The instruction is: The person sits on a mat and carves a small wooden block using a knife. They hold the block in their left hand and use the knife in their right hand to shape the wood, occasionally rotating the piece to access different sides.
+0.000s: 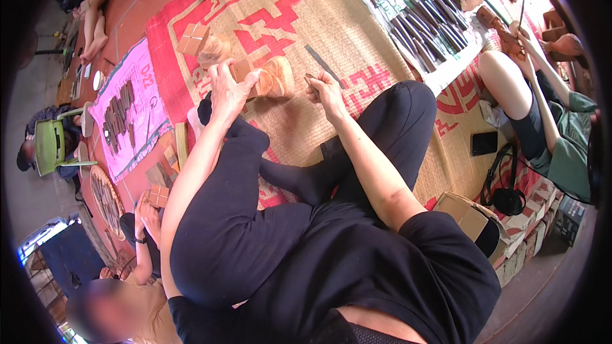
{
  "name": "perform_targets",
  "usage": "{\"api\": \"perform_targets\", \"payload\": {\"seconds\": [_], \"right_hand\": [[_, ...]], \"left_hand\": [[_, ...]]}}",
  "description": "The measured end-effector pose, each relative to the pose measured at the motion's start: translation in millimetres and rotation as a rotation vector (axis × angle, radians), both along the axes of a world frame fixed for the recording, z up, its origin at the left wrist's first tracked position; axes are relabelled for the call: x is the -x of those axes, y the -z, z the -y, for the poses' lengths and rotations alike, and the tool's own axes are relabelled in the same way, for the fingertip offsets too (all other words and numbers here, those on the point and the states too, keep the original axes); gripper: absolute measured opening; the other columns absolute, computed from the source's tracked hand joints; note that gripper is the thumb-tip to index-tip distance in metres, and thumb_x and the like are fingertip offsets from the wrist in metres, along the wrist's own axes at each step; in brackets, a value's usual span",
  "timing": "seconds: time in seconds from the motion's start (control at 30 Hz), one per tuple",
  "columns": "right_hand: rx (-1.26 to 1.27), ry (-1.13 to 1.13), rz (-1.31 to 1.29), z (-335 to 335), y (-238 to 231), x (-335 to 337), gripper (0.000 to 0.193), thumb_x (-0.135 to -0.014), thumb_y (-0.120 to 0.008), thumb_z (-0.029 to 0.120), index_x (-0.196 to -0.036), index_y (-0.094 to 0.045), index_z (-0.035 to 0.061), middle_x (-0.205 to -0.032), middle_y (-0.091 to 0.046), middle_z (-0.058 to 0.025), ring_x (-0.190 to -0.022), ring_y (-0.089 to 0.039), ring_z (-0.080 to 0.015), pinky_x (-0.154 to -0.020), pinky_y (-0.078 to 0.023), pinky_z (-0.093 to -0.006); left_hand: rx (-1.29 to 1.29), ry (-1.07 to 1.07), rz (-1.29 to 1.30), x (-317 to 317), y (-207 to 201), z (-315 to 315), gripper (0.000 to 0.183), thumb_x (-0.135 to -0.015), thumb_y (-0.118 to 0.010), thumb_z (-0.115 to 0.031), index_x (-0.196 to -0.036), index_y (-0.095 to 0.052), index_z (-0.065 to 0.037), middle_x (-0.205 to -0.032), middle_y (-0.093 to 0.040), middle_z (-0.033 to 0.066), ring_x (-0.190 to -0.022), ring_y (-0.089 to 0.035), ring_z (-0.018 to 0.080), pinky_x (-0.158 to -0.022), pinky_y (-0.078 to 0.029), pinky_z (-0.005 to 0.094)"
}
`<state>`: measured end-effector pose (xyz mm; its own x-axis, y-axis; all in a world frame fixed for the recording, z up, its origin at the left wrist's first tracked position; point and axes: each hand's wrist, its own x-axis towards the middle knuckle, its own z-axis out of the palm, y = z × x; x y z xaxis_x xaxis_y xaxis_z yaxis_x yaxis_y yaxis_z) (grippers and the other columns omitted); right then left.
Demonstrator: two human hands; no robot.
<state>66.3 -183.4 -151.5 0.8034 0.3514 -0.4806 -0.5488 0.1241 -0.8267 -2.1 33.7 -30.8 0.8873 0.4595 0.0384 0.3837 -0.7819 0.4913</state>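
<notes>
My left hand (229, 89) is closed on a brown wooden block (241, 70), thumb and fingers around its near end. A rounded, lighter wood carving (276, 76) adjoins its right side; whether the two are one piece I cannot tell. To the right, apart from the wood, my right hand (327, 94) is closed in a pinch, with a small dark tip showing at its fingers; its kind is not clear. Beyond my left hand are a squared wooden block with pale lines (193, 39) and a rounded wood piece (215, 50). A thin grey strip (324, 58) lies on the mat.
The red and tan woven mat (357, 32) spreads under my crossed legs. Many dark-handled carving tools (421, 19) lie on a white sheet at far right, others (121, 111) on a pink cloth at left. Co-workers sit on both sides; one at right holds a wooden figure (500, 28).
</notes>
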Motion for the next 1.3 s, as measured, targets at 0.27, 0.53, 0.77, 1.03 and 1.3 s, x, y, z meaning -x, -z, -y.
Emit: {"api": "perform_targets", "payload": {"seconds": [0.27, 0.53, 0.77, 1.03, 1.3], "right_hand": [[0.088, -0.041, 0.079, 0.7, 12.0, -10.8, 0.011, -0.086, -0.065, 0.015, -0.086, -0.064, 0.0045, -0.071, -0.059, 0.0001, -0.061, -0.054, -0.0080, -0.057, -0.044, -0.0244], [-0.061, -0.062, 0.036, 0.7, 7.4, -10.2, 0.006, -0.083, -0.071, 0.010, -0.086, -0.069, 0.0053, -0.072, -0.062, 0.0027, -0.061, -0.052, -0.0049, -0.057, -0.041, -0.0210], [-0.039, 0.011, 0.019, 0.2, 16.1, -14.0, 0.009, -0.081, -0.072, 0.007, -0.078, -0.064, 0.0047, -0.069, -0.061, 0.0007, -0.062, -0.052, -0.0057, -0.057, -0.040, -0.0225], [-0.072, 0.109, 0.083, -3.0, 17.3, -14.5, 0.012, -0.081, -0.071, 0.008, -0.078, -0.060, 0.0046, -0.077, -0.064, -0.0023, -0.066, -0.055, -0.0092, -0.060, -0.044, -0.0248], [0.208, 0.092, 0.544, -39.2, 8.2, -4.2, 0.017, -0.072, -0.075, 0.014, -0.081, -0.064, 0.0040, -0.111, -0.066, -0.0115, -0.098, -0.063, -0.0247, -0.088, -0.048, -0.0343]], "left_hand": [[-0.192, 0.360, -0.057, -21.4, -10.8, 5.3, 0.091, -0.073, -0.077, -0.047, -0.147, -0.035, -0.012, -0.132, -0.042, 0.0174, -0.130, -0.037, 0.0370, -0.109, -0.032, 0.0486], [-0.262, 0.399, -0.086, -16.0, -19.1, 2.7, 0.104, -0.062, -0.086, -0.035, -0.148, -0.030, -0.018, -0.116, -0.043, 0.0171, -0.114, -0.044, 0.0398, -0.101, -0.039, 0.0512], [-0.134, 0.312, -0.063, -0.7, -30.5, 22.5, 0.091, -0.062, -0.083, -0.026, -0.140, -0.037, -0.012, -0.114, -0.046, 0.0173, -0.108, -0.053, 0.0383, -0.093, -0.047, 0.0480], [-0.152, 0.532, -0.049, 6.3, -28.8, 27.8, 0.102, -0.057, -0.089, -0.029, -0.141, -0.034, -0.015, -0.115, -0.046, 0.0157, -0.102, -0.055, 0.0382, -0.089, -0.049, 0.0476], [-0.047, 0.506, -0.109, 9.1, -28.9, 29.1, 0.099, -0.060, -0.087, -0.024, -0.143, -0.033, -0.016, -0.116, -0.045, 0.0148, -0.112, -0.050, 0.0368, -0.095, -0.046, 0.0463]]}}
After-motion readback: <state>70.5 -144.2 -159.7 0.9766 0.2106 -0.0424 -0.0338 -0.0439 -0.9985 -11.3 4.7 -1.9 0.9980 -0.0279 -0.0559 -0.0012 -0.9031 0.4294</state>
